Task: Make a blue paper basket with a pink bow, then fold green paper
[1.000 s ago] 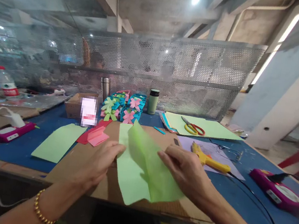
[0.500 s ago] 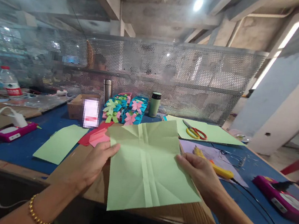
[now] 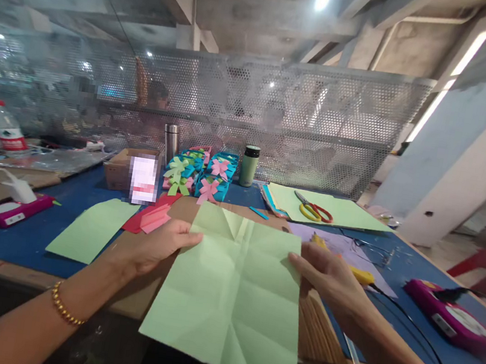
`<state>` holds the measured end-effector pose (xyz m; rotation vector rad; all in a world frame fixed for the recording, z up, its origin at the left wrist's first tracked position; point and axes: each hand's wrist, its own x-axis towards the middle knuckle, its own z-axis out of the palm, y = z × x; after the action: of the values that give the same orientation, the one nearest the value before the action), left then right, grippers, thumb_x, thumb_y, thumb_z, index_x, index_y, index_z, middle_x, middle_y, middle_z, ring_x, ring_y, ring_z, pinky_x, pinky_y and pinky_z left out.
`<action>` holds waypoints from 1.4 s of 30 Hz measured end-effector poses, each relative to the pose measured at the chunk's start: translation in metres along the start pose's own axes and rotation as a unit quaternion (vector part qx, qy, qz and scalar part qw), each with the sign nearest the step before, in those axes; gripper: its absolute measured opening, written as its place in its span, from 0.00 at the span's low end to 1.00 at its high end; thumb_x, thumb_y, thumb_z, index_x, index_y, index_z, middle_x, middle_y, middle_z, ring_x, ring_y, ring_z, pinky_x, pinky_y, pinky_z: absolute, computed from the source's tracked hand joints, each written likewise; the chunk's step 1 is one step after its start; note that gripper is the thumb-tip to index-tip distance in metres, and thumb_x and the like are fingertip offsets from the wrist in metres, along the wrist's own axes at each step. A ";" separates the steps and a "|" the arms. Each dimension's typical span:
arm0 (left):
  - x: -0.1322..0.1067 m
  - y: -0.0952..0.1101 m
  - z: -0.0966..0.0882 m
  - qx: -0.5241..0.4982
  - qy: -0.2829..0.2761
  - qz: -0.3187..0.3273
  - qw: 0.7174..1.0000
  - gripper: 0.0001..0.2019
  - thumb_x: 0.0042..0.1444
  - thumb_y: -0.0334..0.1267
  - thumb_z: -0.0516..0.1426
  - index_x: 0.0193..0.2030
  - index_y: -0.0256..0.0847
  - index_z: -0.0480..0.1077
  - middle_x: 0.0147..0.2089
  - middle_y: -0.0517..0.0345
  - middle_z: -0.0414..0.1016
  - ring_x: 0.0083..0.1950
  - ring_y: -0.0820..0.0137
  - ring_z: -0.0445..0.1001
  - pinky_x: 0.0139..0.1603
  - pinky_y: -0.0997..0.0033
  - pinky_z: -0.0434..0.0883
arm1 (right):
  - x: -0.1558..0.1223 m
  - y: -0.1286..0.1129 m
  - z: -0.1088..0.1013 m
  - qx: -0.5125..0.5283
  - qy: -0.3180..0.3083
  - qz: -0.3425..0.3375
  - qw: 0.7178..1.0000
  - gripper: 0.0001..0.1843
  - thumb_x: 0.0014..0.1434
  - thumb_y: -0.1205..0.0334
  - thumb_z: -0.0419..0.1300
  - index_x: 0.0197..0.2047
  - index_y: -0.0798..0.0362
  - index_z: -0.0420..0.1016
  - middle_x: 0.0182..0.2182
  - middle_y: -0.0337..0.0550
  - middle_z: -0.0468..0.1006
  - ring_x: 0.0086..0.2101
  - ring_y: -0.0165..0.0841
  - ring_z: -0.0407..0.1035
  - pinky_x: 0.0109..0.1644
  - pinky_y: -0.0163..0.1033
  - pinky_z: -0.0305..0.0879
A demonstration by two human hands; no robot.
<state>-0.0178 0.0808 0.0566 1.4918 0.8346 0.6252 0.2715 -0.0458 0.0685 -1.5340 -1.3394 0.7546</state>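
I hold a creased light green paper sheet (image 3: 234,302) by both side edges above a brown cardboard mat (image 3: 320,339). My left hand (image 3: 165,243) pinches its left edge, and my right hand (image 3: 329,277) pinches its right edge. The sheet is unfolded, shows several fold lines, and its near end hangs past the table's front edge. A gold bead bracelet (image 3: 63,304) is on my left wrist.
Another green sheet (image 3: 90,229), folded red and pink paper (image 3: 148,219), a yellow glue gun (image 3: 359,273), scissors (image 3: 314,208) on green paper, blue boxes with paper flowers (image 3: 200,176), two flasks, and magenta devices (image 3: 452,310) lie on the blue table. A perforated metal screen stands behind.
The sheet went from half folded to fully opened, then slid toward me so its near end now overhangs the table edge. Both hands kept their hold on its sides.
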 end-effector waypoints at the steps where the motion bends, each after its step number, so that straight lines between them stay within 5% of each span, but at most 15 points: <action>1: 0.001 0.001 0.000 0.007 -0.029 -0.012 0.999 0.21 0.49 0.55 0.66 0.30 0.35 0.75 0.31 0.51 0.78 0.31 0.64 0.76 0.33 0.66 0.71 | 0.001 0.000 0.001 0.010 0.002 0.002 1.000 0.29 0.50 0.32 0.66 0.31 0.52 0.70 0.21 0.37 0.73 0.21 0.30 0.68 0.24 0.35 0.63; 5: 0.009 -0.003 0.000 0.046 -0.080 -0.038 0.995 0.21 0.52 0.56 0.65 0.31 0.35 0.74 0.31 0.52 0.77 0.29 0.68 0.73 0.29 0.69 0.68 | 0.002 0.010 0.007 0.032 -0.008 0.014 0.999 0.31 0.51 0.36 0.67 0.46 0.54 0.74 0.32 0.44 0.80 0.30 0.35 0.75 0.33 0.39 0.69; 9: 0.025 -0.008 -0.001 0.100 -0.090 -0.023 0.991 0.19 0.52 0.54 0.65 0.27 0.38 0.70 0.26 0.60 0.71 0.24 0.73 0.66 0.24 0.73 0.61 | 0.006 0.016 0.005 -0.002 -0.015 0.005 1.000 0.32 0.49 0.39 0.67 0.48 0.55 0.74 0.30 0.44 0.79 0.30 0.36 0.73 0.32 0.39 0.68; 13: 0.043 0.001 0.004 0.158 -0.139 -0.001 0.978 0.18 0.47 0.48 0.68 0.21 0.39 0.69 0.21 0.63 0.67 0.21 0.75 0.61 0.23 0.73 0.56 | 0.020 -0.006 -0.007 -0.076 -0.010 -0.033 0.997 0.25 0.47 0.45 0.70 0.44 0.51 0.78 0.36 0.46 0.81 0.37 0.38 0.74 0.39 0.41 0.68; 18: 0.067 0.025 0.026 0.209 -0.181 0.054 0.959 0.12 0.40 0.42 0.70 0.19 0.41 0.73 0.21 0.62 0.69 0.22 0.72 0.65 0.26 0.71 0.58 | 0.041 -0.024 0.008 -0.159 -0.149 -0.057 0.974 0.19 0.50 0.43 0.67 0.30 0.51 0.76 0.29 0.40 0.77 0.31 0.34 0.70 0.32 0.36 0.64; 21: 0.075 0.038 0.027 0.234 -0.136 0.108 0.957 0.12 0.38 0.40 0.71 0.18 0.42 0.72 0.22 0.63 0.70 0.25 0.71 0.67 0.28 0.72 0.59 | 0.046 -0.010 0.026 -0.168 -0.142 -0.028 0.975 0.18 0.49 0.45 0.66 0.24 0.51 0.70 0.21 0.36 0.71 0.24 0.30 0.64 0.24 0.34 0.55; 24: 0.064 0.041 0.005 0.242 -0.044 0.152 0.957 0.10 0.48 0.45 0.67 0.33 0.41 0.78 0.33 0.57 0.77 0.35 0.67 0.72 0.34 0.71 0.63 | 0.047 0.009 0.032 -0.182 -0.093 -0.005 0.979 0.18 0.50 0.45 0.64 0.25 0.52 0.71 0.20 0.36 0.70 0.23 0.30 0.63 0.22 0.33 0.53; 26: 0.045 0.032 -0.017 0.240 0.035 0.153 0.958 0.18 0.58 0.51 0.60 0.47 0.39 0.77 0.36 0.52 0.77 0.34 0.66 0.73 0.33 0.69 0.63 | 0.047 0.017 0.030 -0.194 -0.066 0.006 0.979 0.18 0.49 0.45 0.63 0.25 0.52 0.71 0.20 0.37 0.71 0.22 0.31 0.64 0.22 0.34 0.54; 29: 0.006 0.003 -0.038 0.212 0.145 0.077 0.963 0.33 0.58 0.56 0.60 0.65 0.39 0.64 0.36 0.53 0.75 0.31 0.65 0.75 0.31 0.68 0.66 | 0.048 0.020 0.028 -0.209 -0.048 0.021 0.977 0.18 0.51 0.44 0.61 0.27 0.52 0.73 0.21 0.40 0.74 0.23 0.33 0.67 0.22 0.35 0.57; 33: -0.032 -0.034 -0.023 0.120 0.106 0.031 0.987 0.40 0.58 0.52 0.60 0.72 0.39 0.52 0.38 0.56 0.74 0.35 0.64 0.75 0.36 0.67 0.69 | 0.052 0.023 0.032 -0.244 -0.023 0.011 0.969 0.18 0.51 0.44 0.63 0.26 0.50 0.72 0.20 0.40 0.74 0.22 0.34 0.67 0.23 0.36 0.56; 38: -0.032 -0.043 0.006 0.131 0.135 0.083 0.979 0.46 0.50 0.38 0.64 0.75 0.44 0.50 0.31 0.64 0.70 0.32 0.69 0.69 0.37 0.69 0.66 | 0.047 0.022 0.027 -0.306 0.037 -0.030 0.951 0.19 0.53 0.42 0.64 0.36 0.50 0.72 0.19 0.36 0.70 0.21 0.33 0.63 0.25 0.38 0.53; 40: -0.030 -0.036 0.008 0.147 0.134 0.079 0.977 0.43 0.50 0.36 0.63 0.73 0.44 0.55 0.31 0.65 0.67 0.32 0.70 0.67 0.35 0.70 0.65 | 0.040 0.013 0.023 -0.364 0.077 -0.117 0.921 0.18 0.60 0.46 0.59 0.46 0.51 0.72 0.27 0.41 0.76 0.24 0.35 0.66 0.28 0.39 0.55; 42: -0.030 -0.026 0.006 0.141 0.124 0.056 0.981 0.39 0.50 0.36 0.63 0.71 0.42 0.60 0.32 0.65 0.64 0.30 0.71 0.66 0.32 0.72 0.63 | 0.033 0.000 0.023 -0.402 0.044 -0.255 0.878 0.14 0.66 0.53 0.55 0.48 0.51 0.74 0.36 0.47 0.78 0.31 0.37 0.71 0.32 0.41 0.60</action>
<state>-0.0336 0.0529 0.0331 1.7493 1.0704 0.8144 0.2578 -0.0080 0.0642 -1.6523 -2.0081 -0.2598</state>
